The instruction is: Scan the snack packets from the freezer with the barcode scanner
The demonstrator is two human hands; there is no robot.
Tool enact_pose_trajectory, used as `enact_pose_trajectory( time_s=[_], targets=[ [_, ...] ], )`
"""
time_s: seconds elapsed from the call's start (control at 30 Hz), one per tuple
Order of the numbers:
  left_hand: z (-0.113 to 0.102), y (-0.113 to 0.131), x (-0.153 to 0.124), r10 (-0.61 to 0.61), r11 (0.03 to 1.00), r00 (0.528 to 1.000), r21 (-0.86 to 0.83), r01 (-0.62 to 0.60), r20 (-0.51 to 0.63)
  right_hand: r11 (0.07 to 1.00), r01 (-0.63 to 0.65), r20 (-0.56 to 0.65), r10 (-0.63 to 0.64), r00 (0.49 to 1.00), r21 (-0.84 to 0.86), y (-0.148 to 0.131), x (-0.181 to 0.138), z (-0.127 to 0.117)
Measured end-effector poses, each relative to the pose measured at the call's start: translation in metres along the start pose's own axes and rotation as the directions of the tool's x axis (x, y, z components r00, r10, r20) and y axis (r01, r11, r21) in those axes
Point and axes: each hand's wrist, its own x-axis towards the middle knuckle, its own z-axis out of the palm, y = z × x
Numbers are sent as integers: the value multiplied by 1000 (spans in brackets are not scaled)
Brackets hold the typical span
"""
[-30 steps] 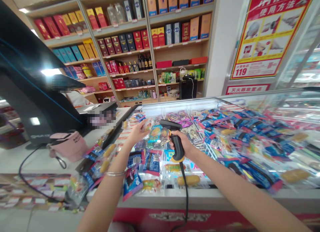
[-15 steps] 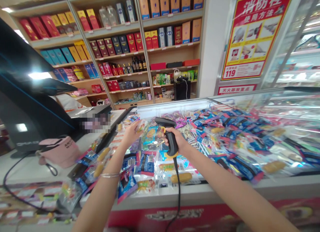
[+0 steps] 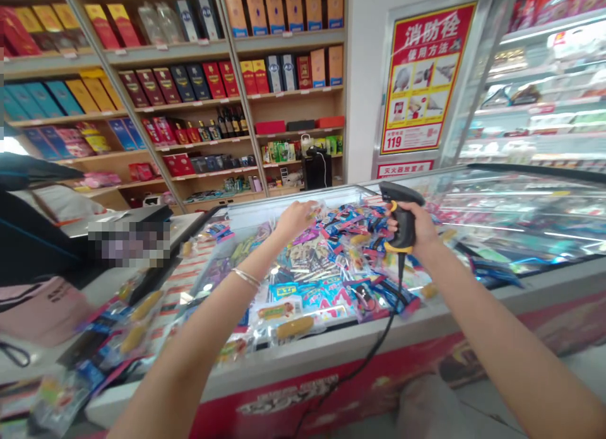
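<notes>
My right hand (image 3: pixel 423 228) is wrapped round the handle of a black and yellow barcode scanner (image 3: pixel 402 221), held above the glass-topped freezer case (image 3: pixel 265 205). A black cord (image 3: pixel 367 357) hangs from its grip. My left hand (image 3: pixel 296 221) is over the middle of the case, fingers closed on a clear-wrapped snack packet (image 3: pixel 318 210); much of the packet is hidden and what is inside is blurred. Below the hands lie many snack packets, among them blue wrappers (image 3: pixel 345 219), light-blue packets (image 3: pixel 307 294) and a clear-wrapped yellow stick (image 3: pixel 296 327).
At the left stand a black checkout machine (image 3: pixel 42 237) and a pink bag (image 3: pixel 40 310) on the counter. Wooden shelves (image 3: pixel 199 108) with boxes and bottles line the back. A red fire-hydrant sign (image 3: pixel 428 79) hangs on the wall. Lit store shelves (image 3: pixel 544 130) stand at the right.
My view has turned to the right. Both hands have moved right over the case, the right one carrying the scanner and the left one the clear packet.
</notes>
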Motion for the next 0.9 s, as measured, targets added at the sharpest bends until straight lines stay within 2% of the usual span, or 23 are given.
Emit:
enact_pose_trajectory(
  time_s=[0.17, 0.23, 0.33, 0.43, 0.53, 0.73, 0.9],
  targets=[
    [39, 67, 31, 53, 991, 995, -119, -63, -85, 999, 10, -117, -14, 993, -34, -13, -3, -72],
    [58, 80, 34, 74, 988, 994, -132, -84, -79, 999, 17, -156, -23, 987, -39, -12, -3, -91],
    [84, 86, 33, 75, 984, 997, -156, -80, -36, 1000, -2, -209, 1, 978, -5, -4, 0, -110],
    [100, 83, 31, 76, 980, 997, -187, -71, 20, 999, -51, -263, 50, 964, 4, 4, 4, -119],
    [104, 81, 31, 54, 979, 998, -201, -45, 42, 997, -66, -292, 54, 955, -29, 8, 7, -120],
    [107, 80, 30, 40, 975, 999, -221, -33, 27, 998, -59, -294, 53, 954, -12, 8, 5, -119],
    [115, 78, 32, 109, 970, 994, -215, -109, -11, 997, -71, -298, 62, 953, -21, 8, 4, -117]
  ],
)
